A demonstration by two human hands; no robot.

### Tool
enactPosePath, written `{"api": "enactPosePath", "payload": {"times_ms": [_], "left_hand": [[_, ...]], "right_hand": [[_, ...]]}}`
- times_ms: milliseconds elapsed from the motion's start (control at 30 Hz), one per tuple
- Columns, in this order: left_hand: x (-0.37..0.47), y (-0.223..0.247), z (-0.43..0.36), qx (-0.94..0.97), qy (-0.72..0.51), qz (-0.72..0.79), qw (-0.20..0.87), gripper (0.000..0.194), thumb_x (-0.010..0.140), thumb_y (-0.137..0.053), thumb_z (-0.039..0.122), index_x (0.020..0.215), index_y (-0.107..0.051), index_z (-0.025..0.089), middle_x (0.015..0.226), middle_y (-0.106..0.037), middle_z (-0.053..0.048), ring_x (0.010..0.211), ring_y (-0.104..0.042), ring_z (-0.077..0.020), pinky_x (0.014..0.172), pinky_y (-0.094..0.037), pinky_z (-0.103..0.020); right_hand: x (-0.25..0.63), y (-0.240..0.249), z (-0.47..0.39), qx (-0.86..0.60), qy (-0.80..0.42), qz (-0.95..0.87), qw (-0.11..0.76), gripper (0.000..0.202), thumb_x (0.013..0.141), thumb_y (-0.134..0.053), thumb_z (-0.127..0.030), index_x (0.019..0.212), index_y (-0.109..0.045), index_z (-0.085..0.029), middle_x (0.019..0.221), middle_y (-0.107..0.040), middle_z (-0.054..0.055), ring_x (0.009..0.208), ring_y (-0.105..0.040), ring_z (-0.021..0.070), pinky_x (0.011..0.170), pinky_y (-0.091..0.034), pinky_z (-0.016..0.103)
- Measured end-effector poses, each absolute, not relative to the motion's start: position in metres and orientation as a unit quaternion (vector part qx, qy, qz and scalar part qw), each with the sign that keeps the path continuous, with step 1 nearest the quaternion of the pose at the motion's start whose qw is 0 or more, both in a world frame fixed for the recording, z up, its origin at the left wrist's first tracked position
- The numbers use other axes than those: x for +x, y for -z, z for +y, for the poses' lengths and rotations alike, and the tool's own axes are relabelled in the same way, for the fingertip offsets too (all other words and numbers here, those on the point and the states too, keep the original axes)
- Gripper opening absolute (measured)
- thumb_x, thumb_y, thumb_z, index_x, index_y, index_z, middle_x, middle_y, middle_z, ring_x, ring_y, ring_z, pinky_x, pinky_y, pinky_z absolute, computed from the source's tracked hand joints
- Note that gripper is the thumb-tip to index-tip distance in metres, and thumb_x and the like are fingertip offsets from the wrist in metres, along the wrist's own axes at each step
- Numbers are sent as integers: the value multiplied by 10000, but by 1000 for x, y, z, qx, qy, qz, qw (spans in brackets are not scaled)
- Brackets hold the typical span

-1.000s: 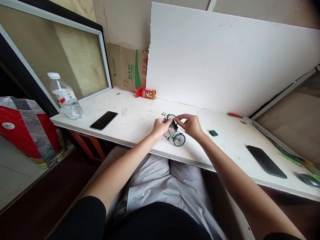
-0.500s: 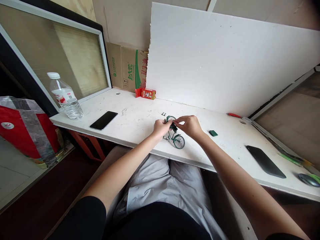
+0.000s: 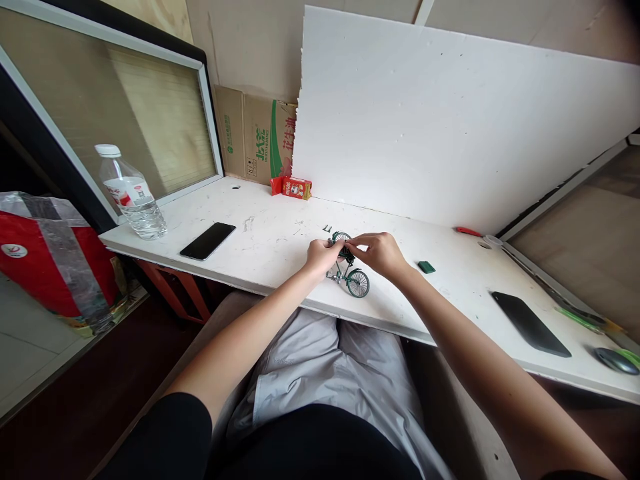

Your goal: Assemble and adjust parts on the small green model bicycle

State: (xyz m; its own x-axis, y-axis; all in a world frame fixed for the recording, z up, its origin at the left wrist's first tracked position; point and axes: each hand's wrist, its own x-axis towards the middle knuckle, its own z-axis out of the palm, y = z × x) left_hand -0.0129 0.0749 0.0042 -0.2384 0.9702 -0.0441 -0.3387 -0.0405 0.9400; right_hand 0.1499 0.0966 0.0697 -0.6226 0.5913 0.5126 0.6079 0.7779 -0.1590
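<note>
A small dark green model bicycle (image 3: 359,283) rests on the white table, one spoked wheel toward me and the other beyond it, between my fingers. My left hand (image 3: 321,256) grips the bicycle around its far wheel, thumb pressed against it. My right hand (image 3: 379,253) is closed in a pinch at the hub of that same wheel; whatever tiny piece sits between its fingertips is too small to make out. Two small green parts (image 3: 327,228) lie just beyond the bicycle. To the right of my right hand is a small green block-like piece (image 3: 427,267).
On the left stand a water bottle (image 3: 133,200) and a black phone (image 3: 208,241) lying flat. A red snack box (image 3: 297,188) is at the back by a cardboard box (image 3: 250,137). At right lie a flat black device (image 3: 531,323), a mouse (image 3: 617,360) and a red-handled tool (image 3: 469,231).
Almost nothing differs. The fingers of my right hand have shifted very slightly at the wheel hub; the bicycle and my left hand stay in place.
</note>
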Motion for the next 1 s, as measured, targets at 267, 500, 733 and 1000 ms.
{"api": "enactPosePath", "payload": {"times_ms": [267,500,733,1000], "left_hand": [[-11,-7,75,309,-669,439,514,333,818,-886,341,648,-679,143,610,-655,-46,696,-723,-205,774,-607,-353],[-7,-15,65,329,-669,449,493,343,807,-889,339,617,-676,148,609,-651,-41,699,-716,-206,758,-610,-346],[-5,-20,60,339,-658,459,490,303,831,-862,333,662,-702,140,708,-724,-76,798,-736,-219,795,-631,-354],[-5,-22,57,356,-650,465,484,284,846,-844,345,695,-712,144,739,-737,-81,853,-738,-229,812,-630,-356]], "right_hand": [[154,-64,86,-280,68,-915,281,318,1074,-540,-316,1126,-843,-236,1196,-820,78,1062,-779,286,870,-618,416],[151,-65,88,-356,-97,-848,380,165,945,-712,-321,961,-851,-233,962,-842,52,864,-789,256,782,-623,372],[149,-73,88,-386,-207,-806,398,292,865,-786,-478,879,-822,-189,868,-825,78,793,-776,254,744,-624,360],[155,-73,97,-384,-239,-804,386,473,834,-780,-651,885,-822,-182,897,-824,102,748,-756,236,670,-608,345]]}}
